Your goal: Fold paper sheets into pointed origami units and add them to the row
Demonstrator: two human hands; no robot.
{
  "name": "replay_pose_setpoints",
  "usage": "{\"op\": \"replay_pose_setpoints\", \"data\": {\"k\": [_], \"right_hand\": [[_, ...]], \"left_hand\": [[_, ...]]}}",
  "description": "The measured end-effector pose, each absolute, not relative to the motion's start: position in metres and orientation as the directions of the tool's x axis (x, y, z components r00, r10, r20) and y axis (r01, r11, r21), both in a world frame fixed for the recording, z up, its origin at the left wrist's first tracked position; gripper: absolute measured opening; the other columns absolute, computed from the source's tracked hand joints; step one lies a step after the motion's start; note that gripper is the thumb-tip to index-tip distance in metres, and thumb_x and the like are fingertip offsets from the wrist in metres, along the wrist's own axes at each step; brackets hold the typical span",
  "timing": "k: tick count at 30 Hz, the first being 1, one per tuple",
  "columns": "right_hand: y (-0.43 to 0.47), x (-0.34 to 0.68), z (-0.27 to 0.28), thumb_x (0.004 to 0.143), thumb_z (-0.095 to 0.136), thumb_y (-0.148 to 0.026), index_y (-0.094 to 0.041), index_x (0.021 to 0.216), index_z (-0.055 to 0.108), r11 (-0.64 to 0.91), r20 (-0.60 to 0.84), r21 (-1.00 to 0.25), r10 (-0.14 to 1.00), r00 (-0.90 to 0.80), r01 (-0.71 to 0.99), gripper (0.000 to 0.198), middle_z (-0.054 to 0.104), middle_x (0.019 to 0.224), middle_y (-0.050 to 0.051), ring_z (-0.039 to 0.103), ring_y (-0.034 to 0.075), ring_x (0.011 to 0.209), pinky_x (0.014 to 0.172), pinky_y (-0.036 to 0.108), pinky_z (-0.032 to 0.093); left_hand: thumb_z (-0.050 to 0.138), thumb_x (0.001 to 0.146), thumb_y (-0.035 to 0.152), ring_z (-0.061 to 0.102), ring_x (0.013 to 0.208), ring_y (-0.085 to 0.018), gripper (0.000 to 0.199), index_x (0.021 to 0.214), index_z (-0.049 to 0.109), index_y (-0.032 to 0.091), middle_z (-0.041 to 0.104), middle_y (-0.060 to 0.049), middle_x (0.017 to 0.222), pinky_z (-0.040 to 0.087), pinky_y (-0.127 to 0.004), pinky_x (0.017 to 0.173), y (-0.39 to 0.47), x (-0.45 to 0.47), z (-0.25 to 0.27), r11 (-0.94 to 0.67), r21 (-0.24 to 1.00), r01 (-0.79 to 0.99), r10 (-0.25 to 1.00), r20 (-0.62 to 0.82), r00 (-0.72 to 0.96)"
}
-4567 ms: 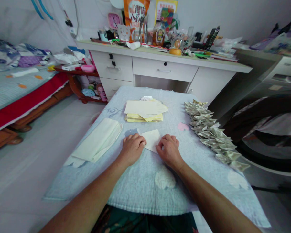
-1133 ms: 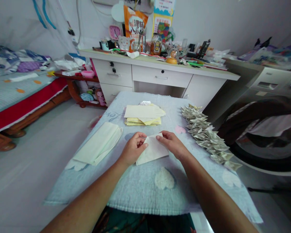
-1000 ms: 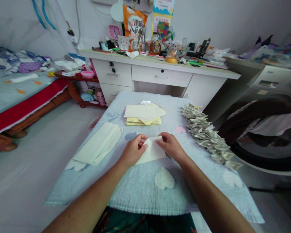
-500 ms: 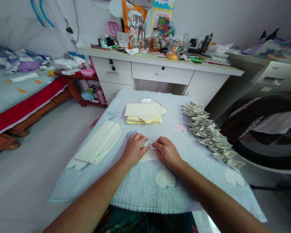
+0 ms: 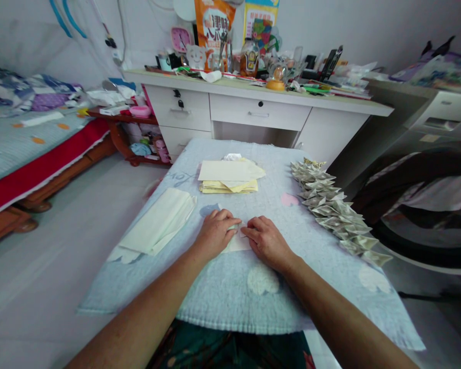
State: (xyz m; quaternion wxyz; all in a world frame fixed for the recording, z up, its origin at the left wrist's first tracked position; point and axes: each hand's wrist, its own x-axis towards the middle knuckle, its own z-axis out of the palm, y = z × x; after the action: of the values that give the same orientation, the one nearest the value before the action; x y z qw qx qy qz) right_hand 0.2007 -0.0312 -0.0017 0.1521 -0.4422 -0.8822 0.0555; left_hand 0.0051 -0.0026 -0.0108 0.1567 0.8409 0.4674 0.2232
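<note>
A pale sheet of paper, partly folded, lies on the cloth-covered table between my hands. My left hand is closed on the paper's left part, thumb and fingers pressed together at a fold. From the other side my right hand pinches the paper's right part, its fingers curled. Much of the sheet is hidden under both hands. Beyond them sits a stack of cream and yellow paper. To the left is a folded pale green bundle of paper.
A long row of folded pointed paper pieces runs down the table's right side. Behind the table stands a white desk crowded with jars and bags. A washing machine is on the right, a bed on the left.
My left thumb and fingers have drawn closer together on the paper's fold. The upright paper flap between my hands shows less now. The view has shifted slightly.
</note>
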Motion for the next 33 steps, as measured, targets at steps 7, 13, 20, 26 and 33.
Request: {"op": "replay_pose_setpoints", "data": {"k": [7, 13, 20, 26, 33], "right_hand": [[-0.033, 0.2, 0.0, 0.085, 0.055, -0.012, -0.019, 0.109, 0.065, 0.627, 0.232, -0.207, 0.777, -0.585, 0.751, 0.027, 0.058, 0.099, 0.009, 0.047, 0.021, 0.095, 0.085, 0.034, 0.038], [-0.033, 0.199, 0.0, 0.084, 0.056, -0.013, -0.018, 0.107, 0.066, 0.632, 0.228, -0.19, 0.773, -0.592, 0.751, 0.026, 0.058, 0.099, 0.009, 0.046, 0.021, 0.094, 0.083, 0.034, 0.038], [-0.033, 0.199, 0.0, 0.083, 0.055, -0.012, -0.017, 0.111, 0.064, 0.634, 0.234, -0.192, 0.771, -0.592, 0.749, 0.029, 0.059, 0.102, 0.01, 0.046, 0.023, 0.097, 0.085, 0.036, 0.038], [-0.033, 0.198, 0.0, 0.082, 0.054, -0.011, -0.017, 0.113, 0.063, 0.655, 0.238, -0.198, 0.754, -0.612, 0.729, 0.033, 0.062, 0.112, 0.009, 0.046, 0.024, 0.102, 0.088, 0.04, 0.038], [-0.034, 0.197, 0.005, 0.082, 0.053, -0.01, -0.016, 0.115, 0.063, 0.652, 0.22, -0.188, 0.757, -0.615, 0.735, 0.035, 0.065, 0.113, 0.008, 0.046, 0.025, 0.103, 0.091, 0.04, 0.038]], "left_hand": [[0.063, 0.081, 0.016, 0.052, 0.098, -0.021, 0.03, 0.109, 0.068, 0.025, 0.062, -0.003, 0.107, 0.044, -0.038, 0.089, -0.002, 0.004, -0.013, -0.568, 0.443, 0.694, 0.823, 0.284, 0.492], [0.061, 0.084, 0.016, 0.052, 0.098, -0.021, 0.023, 0.104, 0.069, 0.022, 0.067, -0.002, 0.112, 0.044, -0.038, 0.09, -0.001, 0.004, -0.014, -0.651, 0.354, 0.671, 0.758, 0.351, 0.55], [0.056, 0.088, 0.02, 0.052, 0.096, -0.02, 0.018, 0.102, 0.068, 0.022, 0.069, -0.002, 0.109, 0.042, -0.036, 0.085, -0.003, 0.007, -0.021, -0.669, 0.25, 0.7, 0.735, 0.361, 0.574], [0.054, 0.09, 0.02, 0.054, 0.097, -0.02, 0.02, 0.106, 0.065, 0.022, 0.069, -0.002, 0.111, 0.041, -0.035, 0.082, -0.003, 0.007, -0.023, -0.648, 0.264, 0.714, 0.757, 0.327, 0.566], [0.052, 0.091, 0.023, 0.054, 0.098, -0.021, 0.02, 0.107, 0.065, 0.024, 0.067, -0.001, 0.117, 0.041, -0.035, 0.08, -0.007, 0.009, -0.021, -0.634, 0.209, 0.744, 0.766, 0.298, 0.569]]}}
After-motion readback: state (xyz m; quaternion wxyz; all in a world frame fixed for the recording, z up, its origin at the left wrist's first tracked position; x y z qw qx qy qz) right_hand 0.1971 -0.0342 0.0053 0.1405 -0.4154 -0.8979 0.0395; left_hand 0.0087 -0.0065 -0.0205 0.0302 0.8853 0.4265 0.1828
